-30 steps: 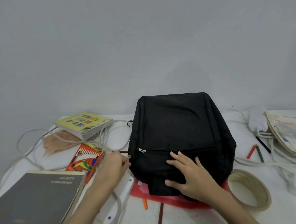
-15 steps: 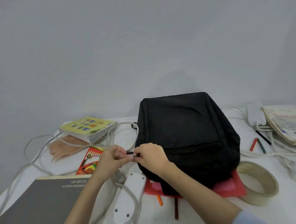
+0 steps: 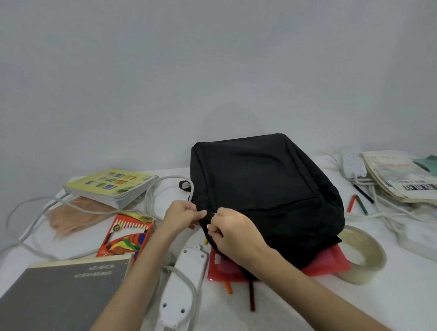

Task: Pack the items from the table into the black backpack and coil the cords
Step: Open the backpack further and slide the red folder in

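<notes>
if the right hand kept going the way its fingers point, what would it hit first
The right hand points left along the backpack edge, so it would most likely meet the left hand gripping that corner, almost touching already; depth between them is unclear.

Both hands fwd, nearly touching; left hand [image 3: 182,216] & right hand [image 3: 233,229] fingers curled, pinching.

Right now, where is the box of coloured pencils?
In the head view, the box of coloured pencils lies on the table left of the black backpack, just beyond the grey notebook and beside the left hand.
</notes>
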The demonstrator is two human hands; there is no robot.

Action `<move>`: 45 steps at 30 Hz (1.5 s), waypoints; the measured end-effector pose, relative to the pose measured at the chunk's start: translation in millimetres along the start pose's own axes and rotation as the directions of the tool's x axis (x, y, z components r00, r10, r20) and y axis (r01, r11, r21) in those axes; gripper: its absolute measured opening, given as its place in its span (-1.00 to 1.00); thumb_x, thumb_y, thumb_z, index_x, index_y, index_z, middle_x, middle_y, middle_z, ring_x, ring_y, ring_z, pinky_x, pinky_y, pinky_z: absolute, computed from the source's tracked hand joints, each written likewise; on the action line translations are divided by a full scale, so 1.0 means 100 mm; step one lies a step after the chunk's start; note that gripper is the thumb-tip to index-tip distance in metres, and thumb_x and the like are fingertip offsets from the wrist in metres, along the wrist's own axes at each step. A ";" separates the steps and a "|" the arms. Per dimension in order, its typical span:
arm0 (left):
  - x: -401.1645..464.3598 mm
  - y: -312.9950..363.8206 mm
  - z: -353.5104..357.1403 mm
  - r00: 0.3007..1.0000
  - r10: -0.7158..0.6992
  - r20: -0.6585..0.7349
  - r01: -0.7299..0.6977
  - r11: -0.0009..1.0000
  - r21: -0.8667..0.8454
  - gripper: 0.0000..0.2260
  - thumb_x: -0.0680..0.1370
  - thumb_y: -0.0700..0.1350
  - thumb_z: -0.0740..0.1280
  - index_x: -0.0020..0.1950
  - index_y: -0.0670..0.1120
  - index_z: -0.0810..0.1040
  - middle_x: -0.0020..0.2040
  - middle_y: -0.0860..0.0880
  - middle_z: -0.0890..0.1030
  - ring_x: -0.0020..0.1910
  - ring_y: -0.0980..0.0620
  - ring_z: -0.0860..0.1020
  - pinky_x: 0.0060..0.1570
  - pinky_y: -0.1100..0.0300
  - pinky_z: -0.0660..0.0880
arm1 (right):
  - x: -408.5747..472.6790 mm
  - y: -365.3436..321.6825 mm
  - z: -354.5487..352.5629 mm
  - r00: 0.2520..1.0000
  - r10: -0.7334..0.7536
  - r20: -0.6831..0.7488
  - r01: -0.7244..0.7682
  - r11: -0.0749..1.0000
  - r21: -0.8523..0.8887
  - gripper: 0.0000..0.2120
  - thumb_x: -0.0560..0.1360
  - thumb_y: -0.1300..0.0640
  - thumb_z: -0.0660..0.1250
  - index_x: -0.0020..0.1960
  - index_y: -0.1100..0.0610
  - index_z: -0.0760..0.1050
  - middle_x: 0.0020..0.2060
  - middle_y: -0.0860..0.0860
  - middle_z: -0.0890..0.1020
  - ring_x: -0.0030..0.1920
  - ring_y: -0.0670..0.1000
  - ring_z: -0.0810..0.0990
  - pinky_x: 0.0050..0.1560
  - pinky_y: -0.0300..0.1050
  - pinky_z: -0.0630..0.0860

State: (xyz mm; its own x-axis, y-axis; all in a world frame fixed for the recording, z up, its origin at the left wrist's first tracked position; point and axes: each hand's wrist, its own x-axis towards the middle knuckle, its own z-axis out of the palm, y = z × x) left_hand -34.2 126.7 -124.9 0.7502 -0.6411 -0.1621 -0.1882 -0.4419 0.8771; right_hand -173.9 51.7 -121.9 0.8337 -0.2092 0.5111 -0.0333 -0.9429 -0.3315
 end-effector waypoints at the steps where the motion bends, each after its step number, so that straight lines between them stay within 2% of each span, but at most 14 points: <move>1: 0.00 0.00 0.02 1.000 -0.004 -0.002 0.004 1.000 -0.024 -0.65 0.47 -0.28 0.40 -0.46 -0.15 0.36 -0.50 -0.04 0.43 -0.56 0.17 0.44 -0.44 0.32 0.41 | -0.05 0.04 -0.02 1.000 -0.007 -0.013 0.007 1.000 0.001 -0.81 0.25 0.36 0.41 -0.45 0.21 0.44 -0.45 0.07 0.45 -0.47 0.07 0.46 -0.53 -0.23 0.39; 6: 0.03 -0.04 0.11 0.998 -0.043 -0.049 0.041 0.998 -0.049 -0.65 0.46 -0.29 0.41 -0.46 -0.16 0.34 -0.45 -0.10 0.43 -0.46 0.01 0.44 -0.41 0.26 0.41 | -0.24 0.03 -0.11 0.999 0.035 -0.019 -0.035 0.999 0.003 -0.81 0.37 0.35 0.37 -0.40 0.25 0.49 -0.36 0.07 0.49 -0.34 0.06 0.48 -0.42 -0.01 0.51; 10: 0.14 -0.22 -0.05 0.961 -0.117 -0.252 0.104 0.993 -0.062 -0.72 0.51 -0.24 0.37 -0.39 -0.16 0.45 -0.41 -0.13 0.49 -0.42 -0.11 0.55 -0.38 0.20 0.53 | -0.44 -0.05 -0.28 0.992 0.067 -0.105 -0.059 0.995 0.085 -0.73 0.28 0.43 0.35 -0.43 0.20 0.33 -0.41 0.01 0.41 -0.42 -0.05 0.37 -0.45 -0.17 0.37; 13: 0.06 -0.15 -0.18 0.973 -0.147 -0.180 0.100 0.964 -0.245 -0.92 0.54 -0.28 0.34 -0.14 -0.25 0.48 -0.32 -0.17 0.52 -0.55 0.05 0.53 -0.55 0.28 0.49 | -0.49 0.02 -0.50 0.977 0.176 -0.122 -0.148 0.967 0.208 -0.79 0.33 0.34 0.42 -0.38 0.17 0.42 -0.40 -0.06 0.46 -0.42 -0.09 0.40 -0.39 -0.26 0.39; 15: -0.08 -0.07 -0.21 0.983 -0.138 -0.117 0.095 0.945 -0.313 -0.87 0.53 -0.32 0.33 -0.01 -0.23 0.38 -0.22 -0.21 0.53 -0.43 -0.03 0.56 -0.48 0.24 0.56 | -0.44 0.04 -0.57 0.966 0.255 -0.042 -0.234 0.932 0.276 -0.87 0.37 0.27 0.45 -0.28 0.14 0.52 -0.39 -0.12 0.50 -0.32 -0.04 0.50 -0.32 -0.32 0.44; 17: -0.20 -0.03 -0.23 0.989 -0.102 -0.103 0.065 0.947 -0.315 -0.87 0.54 -0.37 0.27 -0.06 -0.20 0.35 -0.21 -0.22 0.52 -0.35 -0.08 0.55 -0.41 0.24 0.59 | -0.38 -0.02 -0.53 0.956 0.290 0.040 -0.284 0.887 0.363 -0.93 0.41 0.20 0.45 -0.17 0.15 0.56 -0.37 -0.16 0.52 -0.20 -0.03 0.55 -0.26 -0.34 0.47; 20: -0.31 -0.08 -0.29 0.995 -0.077 -0.060 0.056 0.951 -0.306 -0.88 0.57 -0.38 0.23 -0.14 -0.23 0.44 -0.23 -0.22 0.56 -0.43 0.00 0.60 -0.41 0.30 0.57 | -0.29 -0.12 -0.34 0.952 0.289 0.105 -0.305 0.846 0.437 -0.92 0.44 0.18 0.41 -0.07 0.15 0.57 -0.32 -0.13 0.54 -0.27 -0.06 0.55 -0.24 -0.38 0.45; 23: -0.40 -0.16 -0.23 0.999 -0.019 -0.041 0.012 0.986 -0.165 -0.98 0.50 -0.28 0.37 -0.10 -0.22 0.55 -0.18 -0.18 0.60 -0.43 0.08 0.60 -0.39 0.30 0.55 | -0.20 -0.10 -0.17 0.961 0.269 0.060 -0.273 0.902 0.335 -0.87 0.44 0.19 0.39 -0.01 0.12 0.56 -0.22 -0.09 0.50 -0.35 -0.19 0.43 -0.18 -0.32 0.45; 25: -0.42 -0.22 -0.15 0.991 0.034 -0.128 -0.025 0.998 0.065 -0.86 0.41 -0.24 0.48 -0.10 -0.12 0.58 -0.12 -0.08 0.59 -0.34 0.03 0.59 -0.30 0.22 0.54 | -0.10 -0.08 -0.17 0.973 0.219 0.070 -0.229 0.947 0.226 -0.79 0.45 0.10 0.39 0.07 0.08 0.54 -0.12 -0.09 0.49 -0.26 -0.21 0.39 -0.11 -0.25 0.42; 29: -0.45 -0.22 -0.08 0.934 0.201 -0.296 -0.147 0.970 0.196 -0.75 0.38 -0.26 0.50 -0.33 0.00 0.48 -0.18 -0.02 0.49 -0.28 -0.01 0.52 -0.25 0.31 0.40 | 0.14 0.06 -0.26 0.871 0.178 0.458 -0.162 0.984 -0.073 -0.57 0.37 -0.14 0.42 0.17 0.02 0.50 0.05 -0.06 0.47 0.05 -0.02 0.44 0.08 -0.09 0.42; 31: -0.47 -0.23 -0.08 0.920 0.257 -0.296 -0.198 0.956 0.215 -0.71 0.39 -0.27 0.48 -0.35 0.03 0.45 -0.25 0.00 0.54 -0.27 0.01 0.54 -0.24 0.33 0.42 | 0.20 0.14 -0.28 0.830 0.202 0.519 -0.270 0.961 0.057 -0.72 0.38 -0.07 0.45 -0.02 0.09 0.59 -0.13 -0.04 0.58 -0.09 -0.04 0.55 0.04 -0.09 0.51; 35: -0.54 -0.30 -0.11 0.920 0.255 -0.299 -0.236 0.967 0.098 -0.79 0.45 -0.26 0.44 -0.25 0.00 0.49 -0.30 0.01 0.57 -0.28 0.05 0.56 -0.20 0.16 0.52 | 0.26 0.30 -0.29 0.880 0.290 0.375 -0.387 0.897 0.214 -0.84 0.47 0.07 0.37 -0.25 0.11 0.58 -0.35 -0.03 0.60 -0.36 -0.16 0.48 -0.19 -0.29 0.46; 38: -0.56 -0.32 -0.18 0.940 0.187 -0.284 -0.222 0.971 -0.093 -0.81 0.45 -0.30 0.43 -0.17 0.00 0.59 -0.31 -0.07 0.61 -0.40 0.15 0.54 -0.28 0.26 0.51 | 0.25 0.37 -0.25 0.850 0.359 0.385 -0.462 0.859 0.220 -0.81 0.50 0.08 0.34 -0.27 0.10 0.53 -0.40 -0.12 0.51 -0.38 -0.18 0.43 -0.32 -0.46 0.33; 45: -0.61 -0.28 -0.15 0.978 0.159 -0.139 -0.166 0.985 -0.042 -0.86 0.51 -0.21 0.37 -0.22 -0.03 0.61 -0.31 0.01 0.62 -0.38 0.10 0.53 -0.24 0.20 0.49 | 0.20 0.42 -0.07 0.832 0.413 0.371 -0.519 0.816 0.254 -0.81 0.52 0.10 0.31 -0.22 0.16 0.53 -0.45 -0.12 0.46 -0.41 -0.16 0.41 -0.42 -0.47 0.34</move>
State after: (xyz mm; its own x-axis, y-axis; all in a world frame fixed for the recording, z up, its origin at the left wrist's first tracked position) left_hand -65.2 187.4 -132.8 0.7914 -0.6098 0.0436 -0.2831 -0.3025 0.9101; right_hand -162.5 6.3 -120.3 0.8842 -0.4671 -0.0061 -0.3195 -0.5952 -0.7373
